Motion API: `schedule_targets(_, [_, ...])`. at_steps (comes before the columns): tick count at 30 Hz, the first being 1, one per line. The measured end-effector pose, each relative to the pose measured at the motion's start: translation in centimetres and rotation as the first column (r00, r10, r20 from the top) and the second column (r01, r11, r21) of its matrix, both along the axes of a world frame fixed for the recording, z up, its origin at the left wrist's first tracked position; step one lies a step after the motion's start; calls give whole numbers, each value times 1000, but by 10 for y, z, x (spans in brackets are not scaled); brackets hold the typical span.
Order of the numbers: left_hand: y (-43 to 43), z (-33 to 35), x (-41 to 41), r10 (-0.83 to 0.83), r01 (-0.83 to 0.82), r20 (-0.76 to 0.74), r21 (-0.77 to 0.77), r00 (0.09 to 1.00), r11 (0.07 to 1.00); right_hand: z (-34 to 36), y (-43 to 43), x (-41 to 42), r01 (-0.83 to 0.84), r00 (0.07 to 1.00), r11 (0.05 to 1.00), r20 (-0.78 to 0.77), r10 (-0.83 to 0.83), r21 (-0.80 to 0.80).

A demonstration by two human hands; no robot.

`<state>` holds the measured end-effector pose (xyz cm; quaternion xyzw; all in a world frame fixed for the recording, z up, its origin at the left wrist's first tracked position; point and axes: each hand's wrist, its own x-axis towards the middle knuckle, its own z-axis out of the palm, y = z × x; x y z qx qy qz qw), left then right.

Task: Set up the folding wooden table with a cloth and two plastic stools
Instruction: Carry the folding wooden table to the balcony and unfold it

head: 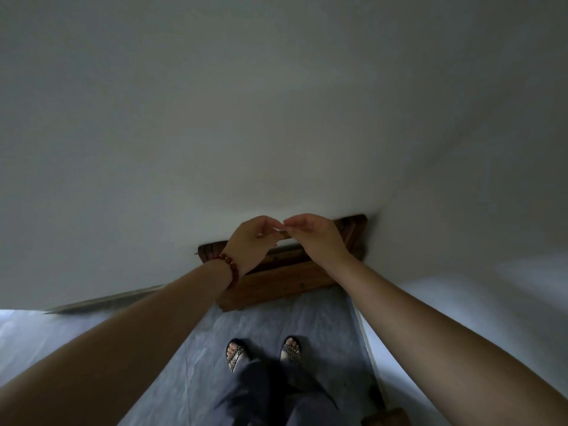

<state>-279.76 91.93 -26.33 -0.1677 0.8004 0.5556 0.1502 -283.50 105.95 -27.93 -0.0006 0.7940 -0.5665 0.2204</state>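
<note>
Here, going from the left, a thin dark strip point(104, 299) is lying low against the pale wall point(276, 103), blurred, and what it is cannot be told; the left hand point(249, 244) is reaching forward with a red bead bracelet point(231, 269) on the wrist, its fingers curled, the thumb and forefinger tips coming together on a small pale thing that is too small to make out; the right hand point(316, 238) is meeting it fingertip to fingertip, fingers likewise curled and pinching at the same spot; whether either is gripping wood cannot be told. Beneath both hands the folding wooden table point(276, 281) is standing folded flat on edge against the wall, just ahead of the person's feet; its long axis is running left to right, rising slightly toward the right, and its broad face is looking back at the person; the hands and wrists are hiding much of its upper edge and middle. It is looking dark reddish-brown, with a lighter plank low down and a darker framed part above. Two sandalled feet point(264, 352) are standing on the grey floor covering point(199, 348); at the lower right a brown wooden piece point(390, 418) is being cut off by the frame edge.
</note>
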Motion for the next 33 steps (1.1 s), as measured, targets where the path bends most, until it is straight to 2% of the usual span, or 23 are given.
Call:
schedule_targets(3, [0, -31, -2, 27, -27, 4, -9, 1000, 1000, -32, -3, -5, -19, 999, 1000, 36, 19, -3])
schedule_targets(8, [4, -84, -13, 60, -51, 79, -115, 995, 992, -77, -3, -14, 2, 996, 998, 84, -8, 64])
schedule_targets(12, [3, -115, -25, -43, 66, 118, -194, 992, 979, -111, -2, -19, -41, 991, 989, 130, 23, 140])
schedule_targets(16, [0, -143, -34, -150, 210, 206, -309, 967, 928, -136, -2, -29, -125, 979, 965, 184, 83, 231])
schedule_targets(20, [5, -161, -42, -225, 318, 286, -341, 932, 885, -151, 1, -35, -235, 963, 918, 205, 175, 319])
schedule_targets(26, [4, -191, -51, -320, 490, 413, -421, 853, 763, -175, 1, -44, -357, 931, 852, 216, 293, 382])
schedule_targets(29, [1, -199, -54, -323, 522, 446, -453, 835, 723, -183, -1, -47, -380, 923, 837, 229, 311, 393])
schedule_targets(33, [-7, -202, -61, -402, 580, 424, -494, 811, 648, -193, -4, -50, -482, 876, 726, 248, 414, 491])
